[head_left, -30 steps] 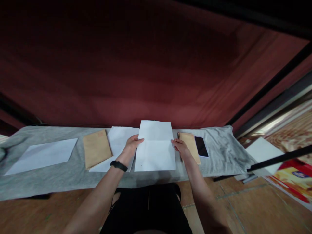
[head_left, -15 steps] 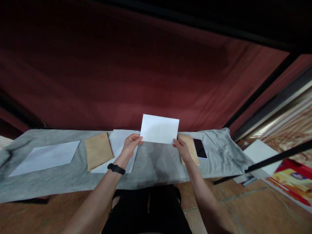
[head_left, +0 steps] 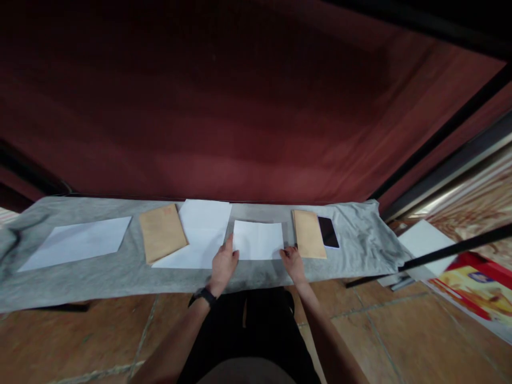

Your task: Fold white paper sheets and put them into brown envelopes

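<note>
Left hand beyond the black trousers, forefinger pointing forward, thumb apart, right hand also beyond them, fingers bent, bare forearms angled inward.

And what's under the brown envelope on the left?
Part of a white sheet: it sticks out past the right side and bottom of the envelope. The rest is covered, so I can't tell how far it goes or what else is hidden.

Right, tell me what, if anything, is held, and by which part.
The left hand is at the near-left corner of the small white paper, the right hand at its near-right corner; whether either grip actually pinches it cannot be told.
</note>
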Demonstrator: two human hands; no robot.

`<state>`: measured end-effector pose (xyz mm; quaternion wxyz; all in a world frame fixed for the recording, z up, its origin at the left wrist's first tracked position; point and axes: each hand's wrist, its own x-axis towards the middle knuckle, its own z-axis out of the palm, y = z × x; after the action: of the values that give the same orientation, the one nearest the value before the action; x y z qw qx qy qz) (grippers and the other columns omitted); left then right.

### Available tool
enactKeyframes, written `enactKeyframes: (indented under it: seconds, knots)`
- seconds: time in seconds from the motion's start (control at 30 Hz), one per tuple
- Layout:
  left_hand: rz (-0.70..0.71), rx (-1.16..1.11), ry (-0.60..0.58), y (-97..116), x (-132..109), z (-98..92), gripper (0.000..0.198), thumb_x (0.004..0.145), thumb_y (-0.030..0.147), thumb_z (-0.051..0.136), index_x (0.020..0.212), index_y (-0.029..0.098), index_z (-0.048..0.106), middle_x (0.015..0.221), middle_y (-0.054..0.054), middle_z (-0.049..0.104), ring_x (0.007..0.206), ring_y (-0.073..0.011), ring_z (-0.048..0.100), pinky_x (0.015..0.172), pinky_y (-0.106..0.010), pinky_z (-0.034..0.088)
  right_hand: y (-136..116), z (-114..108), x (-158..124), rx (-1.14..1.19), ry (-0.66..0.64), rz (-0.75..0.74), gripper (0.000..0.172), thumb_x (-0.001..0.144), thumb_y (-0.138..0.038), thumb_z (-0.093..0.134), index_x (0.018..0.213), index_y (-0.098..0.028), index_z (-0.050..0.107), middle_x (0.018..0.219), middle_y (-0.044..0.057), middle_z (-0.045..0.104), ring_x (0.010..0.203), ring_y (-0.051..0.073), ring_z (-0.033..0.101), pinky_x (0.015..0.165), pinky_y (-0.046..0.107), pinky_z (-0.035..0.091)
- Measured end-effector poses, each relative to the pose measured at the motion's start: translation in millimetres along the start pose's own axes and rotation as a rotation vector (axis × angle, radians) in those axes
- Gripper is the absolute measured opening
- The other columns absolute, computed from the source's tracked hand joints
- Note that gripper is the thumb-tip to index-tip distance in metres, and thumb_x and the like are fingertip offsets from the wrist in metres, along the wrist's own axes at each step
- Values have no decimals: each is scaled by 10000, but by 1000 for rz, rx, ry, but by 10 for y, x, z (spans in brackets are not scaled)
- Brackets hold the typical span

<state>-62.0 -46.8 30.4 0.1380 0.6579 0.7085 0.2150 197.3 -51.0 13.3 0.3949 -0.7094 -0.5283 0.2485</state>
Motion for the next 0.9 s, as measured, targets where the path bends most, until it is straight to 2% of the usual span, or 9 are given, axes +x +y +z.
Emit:
enactKeyframes:
  seconds: [0.07, 0.13, 0.23, 0.33, 0.43, 0.53, 0.67, 0.8, 0.9]
  knots:
    - [104, 149, 23, 19, -69, -14, 592, 930, 186, 504, 1508, 111, 402, 1055, -143, 707, 992, -273, 677, 875, -373, 509, 12, 8, -43, -43, 25, 1, 109, 824, -302, 577, 809, -205, 624, 947, 122, 677, 913, 254, 666, 825, 355, 523]
    - [186, 246, 57, 52, -94, -14, 572, 924, 162, 485, 1486, 72, 428, 1128, -186, 684, 1092, -312, 643, 959, -434, 490, -7, 36, -76, -90, 74, -38, 206, 855, -286, 546, 1005, -181, 641, 1116, 155, 656, 1021, 269, 656, 885, 389, 530]
    - [302, 272, 114, 155, -37, 75, 558, 937, 174, 461, 1485, 72, 433, 1343, -226, 592, 1279, -340, 548, 1061, -477, 442, -137, 175, -73, -125, 130, -214, 349, 916, -288, 489, 1223, -167, 605, 1320, 177, 590, 1252, 279, 570, 1045, 444, 483]
    - [447, 206, 82, 289, 111, 293, 560, 957, 206, 435, 1502, 81, 410, 1553, -203, 434, 1477, -322, 354, 1167, -459, 360, -360, 447, 2, -66, 29, -348, 409, 1004, -314, 385, 1325, -164, 590, 1418, 155, 572, 1343, 236, 526, 1131, 421, 436]
    - [518, 196, -42, 362, 274, 551, 606, 925, 172, 433, 1514, 42, 377, 1582, -212, 407, 1510, -303, 311, 1202, -463, 316, -530, 739, 108, -94, -118, -410, 474, 1058, -329, 288, 1359, -142, 604, 1440, 128, 594, 1382, 202, 502, 1180, 387, 390]
    - [515, 208, -95, 344, 381, 714, 620, 916, 160, 422, 1524, 48, 368, 1567, -201, 438, 1495, -275, 350, 1218, -464, 298, -532, 904, 195, -266, -202, -481, 487, 1072, -298, 271, 1413, -127, 573, 1470, 118, 581, 1440, 202, 438, 1221, 416, 317]
    - [490, 211, -89, 281, 418, 744, 593, 957, 167, 341, 1543, 78, 363, 1597, -159, 411, 1518, -234, 311, 1246, -447, 261, -354, 900, 270, -505, -215, -516, 480, 1080, -298, 285, 1496, -170, 487, 1566, 106, 470, 1496, 219, 353, 1233, 468, 246]
    - [385, 203, -65, 229, 424, 703, 582, 1011, 270, 288, 1544, 53, 373, 1613, -166, 376, 1541, -244, 254, 1266, -442, 214, -171, 805, 341, -624, -155, -489, 510, 1073, -360, 330, 1536, -170, 433, 1604, 132, 396, 1497, 270, 349, 1220, 493, 244]
    - [305, 196, -41, 170, 431, 665, 609, 1021, 330, 299, 1565, 59, 334, 1625, -166, 344, 1547, -256, 234, 1268, -464, 198, -61, 731, 379, -637, -75, -473, 544, 1066, -387, 345, 1548, -142, 408, 1594, 166, 400, 1479, 297, 378, 1204, 513, 261]
